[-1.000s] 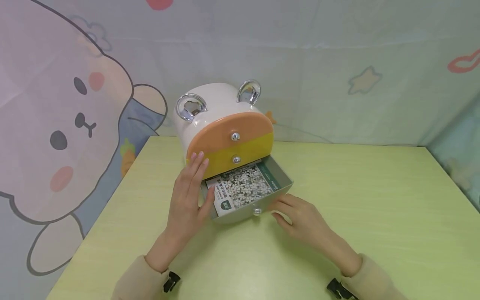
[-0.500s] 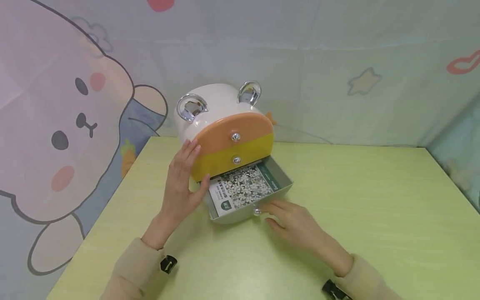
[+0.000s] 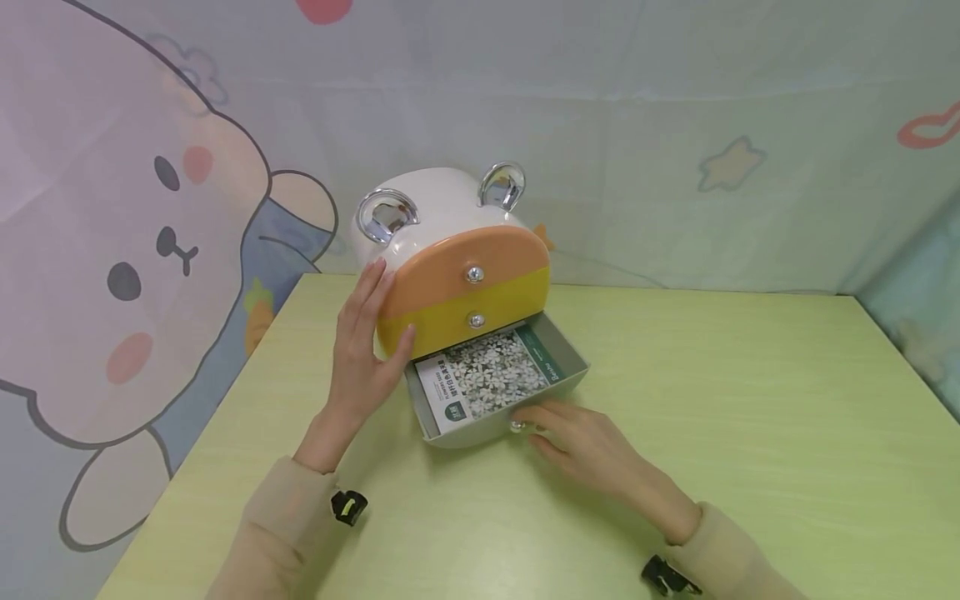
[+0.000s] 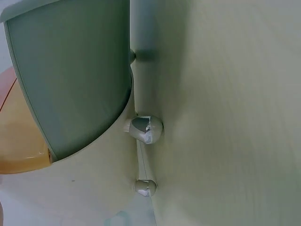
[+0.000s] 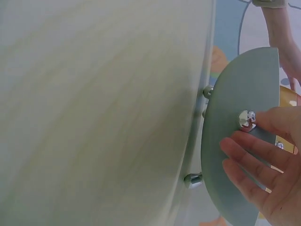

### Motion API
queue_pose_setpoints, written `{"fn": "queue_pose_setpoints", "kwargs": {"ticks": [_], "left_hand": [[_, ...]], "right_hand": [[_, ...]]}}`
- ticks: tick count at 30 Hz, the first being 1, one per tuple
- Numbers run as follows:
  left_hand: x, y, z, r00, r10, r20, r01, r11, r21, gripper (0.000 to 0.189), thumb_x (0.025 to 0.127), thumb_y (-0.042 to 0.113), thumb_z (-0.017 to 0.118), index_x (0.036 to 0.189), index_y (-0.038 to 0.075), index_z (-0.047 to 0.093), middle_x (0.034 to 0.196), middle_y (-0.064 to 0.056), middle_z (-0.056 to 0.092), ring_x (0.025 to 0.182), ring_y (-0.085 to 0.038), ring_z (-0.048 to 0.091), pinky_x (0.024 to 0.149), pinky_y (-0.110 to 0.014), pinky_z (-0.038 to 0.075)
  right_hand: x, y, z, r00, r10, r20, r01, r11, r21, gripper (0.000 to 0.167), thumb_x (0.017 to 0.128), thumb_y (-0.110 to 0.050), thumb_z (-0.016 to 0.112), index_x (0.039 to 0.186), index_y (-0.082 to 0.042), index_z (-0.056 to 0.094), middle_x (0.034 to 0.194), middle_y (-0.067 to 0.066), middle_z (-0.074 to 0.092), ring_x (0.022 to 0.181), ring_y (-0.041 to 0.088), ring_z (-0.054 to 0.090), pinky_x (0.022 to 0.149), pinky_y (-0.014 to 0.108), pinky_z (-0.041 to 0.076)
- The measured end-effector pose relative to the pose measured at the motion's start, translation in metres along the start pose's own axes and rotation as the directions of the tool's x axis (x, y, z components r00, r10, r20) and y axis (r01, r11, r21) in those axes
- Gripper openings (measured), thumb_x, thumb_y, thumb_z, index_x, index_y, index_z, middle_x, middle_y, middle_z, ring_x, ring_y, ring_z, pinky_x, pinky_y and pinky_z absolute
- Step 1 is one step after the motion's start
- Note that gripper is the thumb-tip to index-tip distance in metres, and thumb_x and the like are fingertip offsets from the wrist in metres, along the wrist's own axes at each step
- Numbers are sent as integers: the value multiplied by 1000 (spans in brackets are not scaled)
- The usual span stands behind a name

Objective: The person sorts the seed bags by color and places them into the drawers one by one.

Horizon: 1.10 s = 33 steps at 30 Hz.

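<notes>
A small cabinet (image 3: 431,193) with a white body and silver ears stands on the table in the head view. Its orange front (image 3: 472,254) and yellow front (image 3: 442,321) are flush. Below them the grey-green drawer (image 3: 566,354) is pulled out, holding a seed packet (image 3: 495,375) printed with white flowers. My left hand (image 3: 360,350) rests along the cabinet's left edge, fingers straight. At the drawer front, my right hand (image 3: 588,437) touches the silver knob (image 5: 247,120) with a fingertip; its other fingers lie extended near the front. The left wrist view shows the drawer's grey-green underside.
The yellow-green table (image 3: 750,417) extends right and forward of the cabinet. A cartoon-printed cloth (image 3: 637,150) hangs behind it. Silver feet (image 4: 146,188) hold the cabinet up. Black wrist straps (image 3: 348,507) show at both sleeves.
My left hand has slid up and back along the cabinet's left side. My right hand has moved left from beside the drawer's front onto the knob. The drawer stays out.
</notes>
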<state>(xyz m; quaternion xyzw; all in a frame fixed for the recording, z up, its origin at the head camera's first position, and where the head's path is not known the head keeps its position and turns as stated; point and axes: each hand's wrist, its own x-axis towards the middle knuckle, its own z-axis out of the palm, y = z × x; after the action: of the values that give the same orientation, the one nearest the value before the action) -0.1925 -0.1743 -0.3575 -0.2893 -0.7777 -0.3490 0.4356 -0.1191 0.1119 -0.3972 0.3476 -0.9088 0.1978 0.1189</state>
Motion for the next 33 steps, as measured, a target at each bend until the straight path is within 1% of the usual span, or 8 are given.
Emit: {"fn": "queue_pose_setpoints", "kwargs": {"ticks": [5, 11, 13, 17, 20, 26, 33], "left_hand": [[4, -5, 4, 1000, -29, 13, 29, 999, -39, 56, 89, 19, 58, 140, 4, 44, 150, -12, 42, 144, -27, 33, 118, -42, 28], [6, -11, 14, 997, -68, -26, 66, 995, -73, 51, 91, 19, 58, 139, 6, 46, 150, -10, 42, 144, -25, 33, 118, -45, 26], [7, -13, 17, 996, -73, -46, 69, 995, -76, 49, 93, 22, 56, 139, 6, 46, 150, -10, 43, 144, -25, 33, 117, -46, 25], [9, -17, 22, 994, -85, -75, 79, 994, -76, 49, 97, 34, 51, 138, 7, 47, 150, -9, 44, 143, -24, 34, 117, -47, 25], [10, -19, 24, 992, -91, -85, 85, 994, -71, 51, 98, 41, 49, 138, 9, 47, 150, -9, 43, 144, -24, 34, 117, -48, 24], [10, -21, 28, 991, -85, -101, 79, 995, -62, 52, 99, 42, 47, 139, 9, 47, 150, -8, 44, 144, -26, 33, 116, -53, 23], [9, -22, 29, 991, -89, -97, 81, 993, -90, 51, 99, 42, 46, 139, 9, 46, 150, -7, 43, 145, -25, 31, 118, -50, 21]], "right_hand": [[1, 1, 0, 1000, -12, 2, 12, 1000, 18, 32, 86, -16, 70, 117, -19, 65, 110, -1, 70, 94, 14, 68, 75, 30, 57], [2, 2, 1, 1000, -14, 13, 14, 1000, 23, 31, 87, -15, 68, 117, -21, 66, 111, -2, 70, 97, 14, 68, 78, 29, 57], [2, 3, 1, 1000, -17, 19, 17, 1000, 19, 30, 88, -15, 67, 117, -21, 66, 111, -3, 70, 97, 13, 67, 78, 29, 57], [3, 3, 2, 999, -33, 18, 32, 999, 11, 29, 87, -15, 67, 116, -21, 67, 111, -3, 70, 96, 13, 67, 77, 29, 57], [3, 4, 3, 999, -44, 15, 44, 999, 11, 28, 87, -15, 67, 115, -21, 67, 111, -3, 69, 97, 14, 67, 78, 29, 57], [5, 4, 2, 998, -65, 17, 64, 998, 2, 28, 87, -14, 67, 114, -21, 68, 111, -3, 70, 98, 14, 67, 82, 30, 56], [7, 4, 1, 995, -93, 21, 93, 996, 8, 27, 87, -14, 66, 114, -20, 67, 110, -2, 70, 97, 15, 67, 82, 31, 56]]}}
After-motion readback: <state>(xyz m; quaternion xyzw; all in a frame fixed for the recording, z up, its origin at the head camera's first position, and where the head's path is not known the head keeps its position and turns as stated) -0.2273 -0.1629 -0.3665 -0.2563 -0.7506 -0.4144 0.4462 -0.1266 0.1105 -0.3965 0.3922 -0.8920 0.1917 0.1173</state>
